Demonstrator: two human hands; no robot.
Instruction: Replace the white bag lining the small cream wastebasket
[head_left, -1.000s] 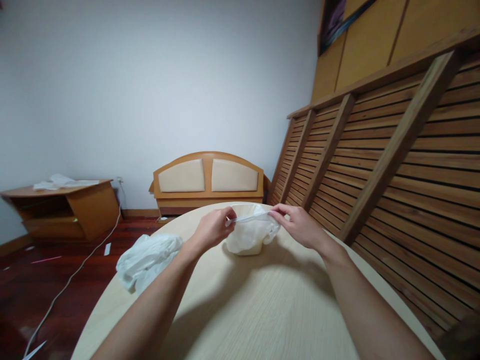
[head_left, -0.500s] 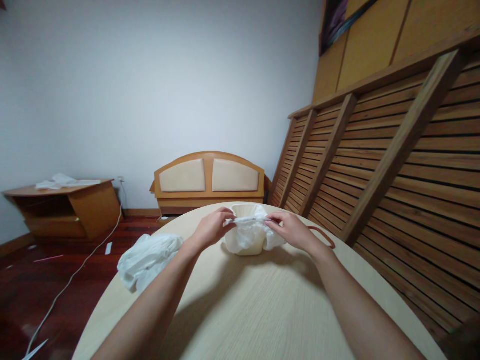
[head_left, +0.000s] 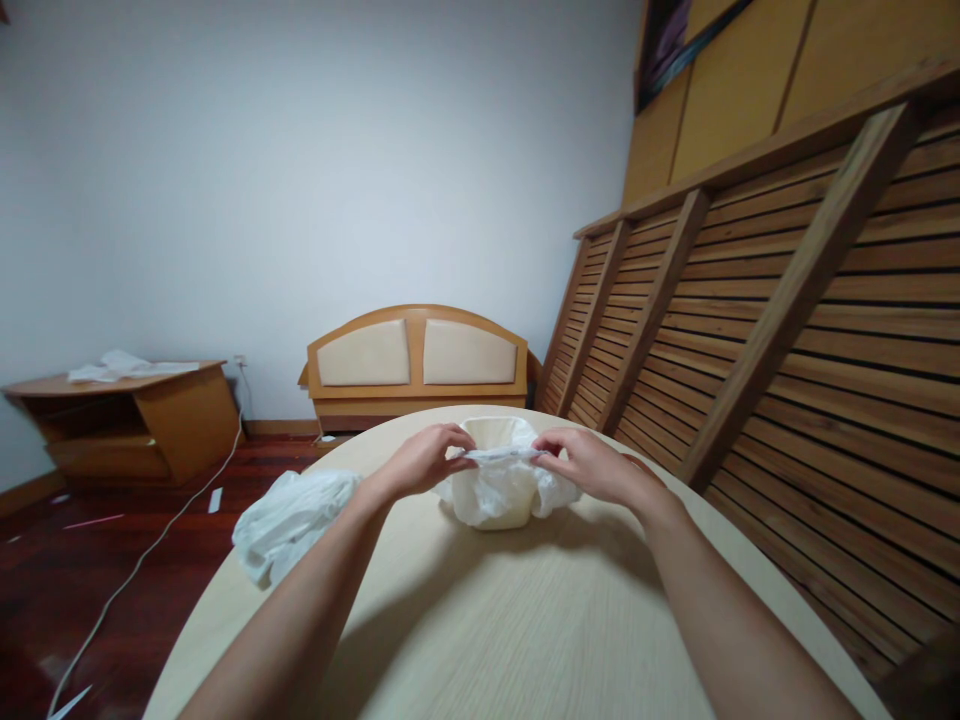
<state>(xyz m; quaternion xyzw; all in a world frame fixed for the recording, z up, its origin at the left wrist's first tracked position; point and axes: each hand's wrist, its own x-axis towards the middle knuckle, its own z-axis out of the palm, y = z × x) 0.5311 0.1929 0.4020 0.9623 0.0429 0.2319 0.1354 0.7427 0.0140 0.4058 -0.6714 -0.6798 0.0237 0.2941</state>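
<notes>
A pale cream container (head_left: 512, 520) stands upright on the round table, lined with a thin white plastic bag (head_left: 487, 492) whose edge folds over the rim and hangs down outside. My left hand (head_left: 431, 458) pinches the bag's edge at the near left of the rim. At the near right, my right hand (head_left: 574, 460) pinches the same edge between thumb and fingers. The stretch of bag between both hands is pulled taut across the front of the rim. Most of the container's lower sides are hidden behind the loose plastic.
A crumpled heap of white plastic bags (head_left: 296, 515) lies at the table's left edge. Behind my right wrist, part of a brown strap or handle (head_left: 637, 462) shows. A slatted wooden frame (head_left: 750, 330) leans on the right; a low cabinet (head_left: 187, 420) stands at the left.
The container and bag have come slightly nearer to me. The bag's edge between my hands has gone from bunched to a straighter, tauter line, and more of the container's inside shows.
</notes>
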